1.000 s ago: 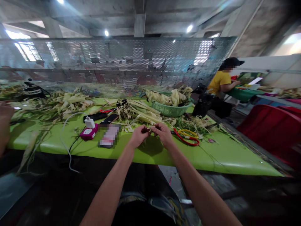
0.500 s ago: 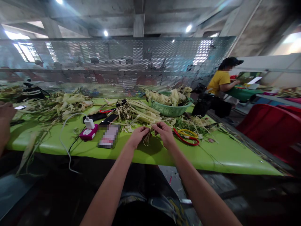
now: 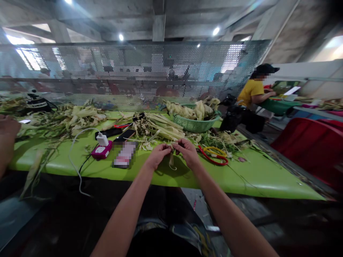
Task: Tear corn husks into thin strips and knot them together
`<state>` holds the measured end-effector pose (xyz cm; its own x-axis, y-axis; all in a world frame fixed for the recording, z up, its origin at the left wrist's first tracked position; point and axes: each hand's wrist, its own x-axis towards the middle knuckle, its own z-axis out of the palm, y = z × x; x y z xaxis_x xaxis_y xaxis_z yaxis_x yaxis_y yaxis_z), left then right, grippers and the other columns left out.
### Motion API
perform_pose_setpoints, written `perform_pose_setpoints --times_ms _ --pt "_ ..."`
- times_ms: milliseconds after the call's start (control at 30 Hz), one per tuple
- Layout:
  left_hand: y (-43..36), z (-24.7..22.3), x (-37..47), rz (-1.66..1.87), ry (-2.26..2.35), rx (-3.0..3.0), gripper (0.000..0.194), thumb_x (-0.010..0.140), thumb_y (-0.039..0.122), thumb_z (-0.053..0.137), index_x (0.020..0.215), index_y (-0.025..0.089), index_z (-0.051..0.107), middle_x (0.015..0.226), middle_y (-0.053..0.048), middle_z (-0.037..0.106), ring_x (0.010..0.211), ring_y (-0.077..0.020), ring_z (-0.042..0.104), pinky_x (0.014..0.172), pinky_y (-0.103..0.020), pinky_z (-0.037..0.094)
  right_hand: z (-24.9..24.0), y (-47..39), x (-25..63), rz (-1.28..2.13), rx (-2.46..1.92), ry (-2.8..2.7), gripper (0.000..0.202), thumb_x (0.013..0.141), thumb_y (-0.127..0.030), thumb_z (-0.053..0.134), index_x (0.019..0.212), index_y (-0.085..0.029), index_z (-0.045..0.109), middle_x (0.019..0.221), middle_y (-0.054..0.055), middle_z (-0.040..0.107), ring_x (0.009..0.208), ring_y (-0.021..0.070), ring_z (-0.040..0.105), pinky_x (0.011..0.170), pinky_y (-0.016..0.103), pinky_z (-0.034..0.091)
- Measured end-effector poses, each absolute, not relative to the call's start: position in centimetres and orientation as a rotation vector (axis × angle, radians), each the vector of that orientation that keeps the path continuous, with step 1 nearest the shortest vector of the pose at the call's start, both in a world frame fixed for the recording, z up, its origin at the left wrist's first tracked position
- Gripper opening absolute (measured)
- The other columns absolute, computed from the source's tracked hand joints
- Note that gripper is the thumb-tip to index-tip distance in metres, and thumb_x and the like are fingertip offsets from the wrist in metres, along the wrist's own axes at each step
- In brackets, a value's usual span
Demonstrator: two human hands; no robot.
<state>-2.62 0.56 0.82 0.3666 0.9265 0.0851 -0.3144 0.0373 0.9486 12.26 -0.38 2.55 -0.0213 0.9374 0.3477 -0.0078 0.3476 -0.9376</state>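
Note:
Over the green table (image 3: 150,175), my left hand (image 3: 158,156) and my right hand (image 3: 187,151) meet with their fingertips pinched together. Between them they grip a small piece of pale dried plant husk (image 3: 172,162), whose thin strands hang down and curl at the end. Just behind the hands lies a bundle of pale dried husks and stalks (image 3: 163,126). Right of my right hand rest scissors with red handles (image 3: 214,159) and a yellow loop (image 3: 215,151). My fingertips partly hide the held piece.
A green basket (image 3: 194,125) full of husks stands behind the hands. To the left are a phone (image 3: 125,154), a purple socket block (image 3: 102,150) with a white cable, and a husk heap (image 3: 77,116). Another person's hand (image 3: 8,134) shows at far left; a person in yellow (image 3: 252,93) sits right.
The strands of the held husk piece now hang straighter below my fingers, with a pale curl at the tip. Both hands stay in nearly the same place, still pinching.

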Motion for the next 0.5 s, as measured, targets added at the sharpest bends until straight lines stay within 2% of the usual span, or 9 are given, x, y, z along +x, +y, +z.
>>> perform_pose_setpoints --times_ms 233,367,500 --pt "0.99 0.43 -2.37 1.164 0.812 1.279 0.014 0.07 0.027 0.066 0.075 0.015 0.059 0.067 0.002 0.056 0.063 -0.0103 0.047 0.066 -0.024 0.038 2.33 -0.1 12.23 0.844 -1.025 -1.411 0.035 0.066 -0.049 0.074 0.072 -0.019 0.058 0.057 -0.003 0.056 0.05 0.0107 0.05 0.05 0.024 0.042" --pt "0.66 0.94 -2.41 1.137 0.78 1.185 0.02 0.071 0.033 0.068 0.077 0.015 0.061 0.069 0.001 0.058 0.065 -0.011 0.05 0.068 -0.025 0.04 2.58 -0.26 12.18 0.805 -1.043 -1.352 0.037 0.066 -0.051 0.073 0.071 -0.019 0.057 0.058 -0.004 0.055 0.05 0.01 0.05 0.05 0.024 0.042" --pt "0.67 0.86 -2.41 1.143 0.758 1.174 0.029 0.065 0.037 0.075 0.078 0.015 0.062 0.07 0.001 0.059 0.065 -0.0104 0.051 0.066 -0.024 0.04 2.66 -0.32 12.19 0.803 -1.028 -1.354 0.039 0.064 -0.054 0.074 0.069 -0.019 0.056 0.059 -0.003 0.055 0.05 0.0103 0.05 0.049 0.024 0.042"
